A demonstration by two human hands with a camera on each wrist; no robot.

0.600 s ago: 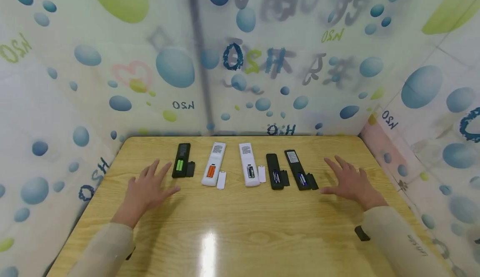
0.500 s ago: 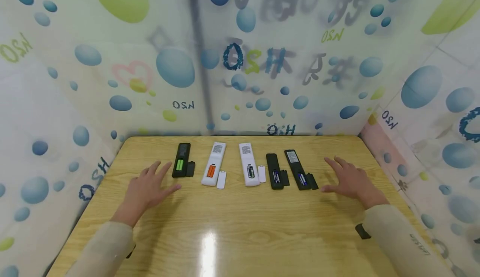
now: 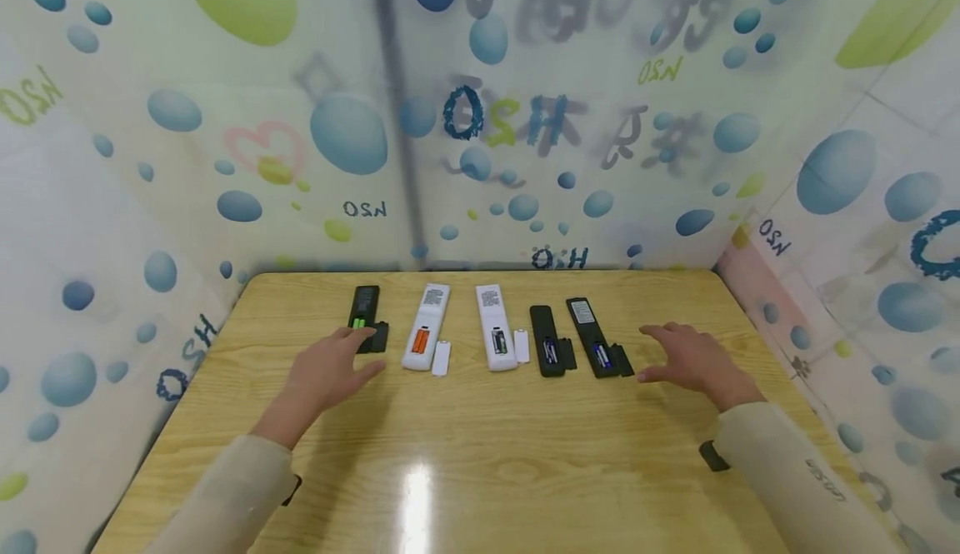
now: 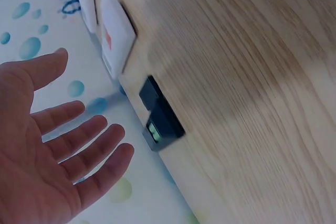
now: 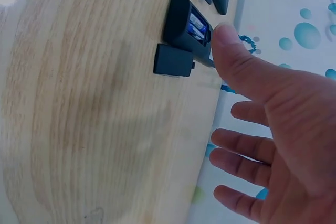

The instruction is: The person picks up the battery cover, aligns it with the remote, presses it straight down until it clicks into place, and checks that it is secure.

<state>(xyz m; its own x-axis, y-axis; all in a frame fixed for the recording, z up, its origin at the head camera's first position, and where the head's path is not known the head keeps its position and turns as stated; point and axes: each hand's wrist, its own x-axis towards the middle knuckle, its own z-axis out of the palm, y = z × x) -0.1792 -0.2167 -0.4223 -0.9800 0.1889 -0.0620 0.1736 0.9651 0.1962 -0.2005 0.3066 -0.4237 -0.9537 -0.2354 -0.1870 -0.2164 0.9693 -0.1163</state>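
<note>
A pale wall (image 3: 465, 179) with blue and green spots and H2O lettering stands behind a wooden desk (image 3: 510, 429). Five remotes lie in a row along the desk's far edge, backs up, battery bays uncovered. Nearest the far left corner is the left black remote (image 3: 366, 300), with green batteries (image 3: 359, 322) and a black cover (image 3: 380, 337) at its right side. Next come the left white remote (image 3: 431, 314), holding orange batteries (image 3: 421, 341), and the right white remote (image 3: 492, 312), each with a white cover (image 3: 442, 358) beside its near end. Toward the far right corner lie the short black remote (image 3: 543, 323) and the long black remote (image 3: 589, 329), which slants; both have batteries fitted and dark covers just to their right.

The left hand (image 3: 324, 371) hovers by the left black remote, hiding part of its near end in the head view, fingers spread, holding nothing. The right hand (image 3: 693, 362), likewise spread wide and holding nothing, is between the long black remote and the desk's right edge, its thumb near that remote's cover (image 3: 622, 361). Both wrists emerge from beige sleeves (image 3: 232, 487).
</note>
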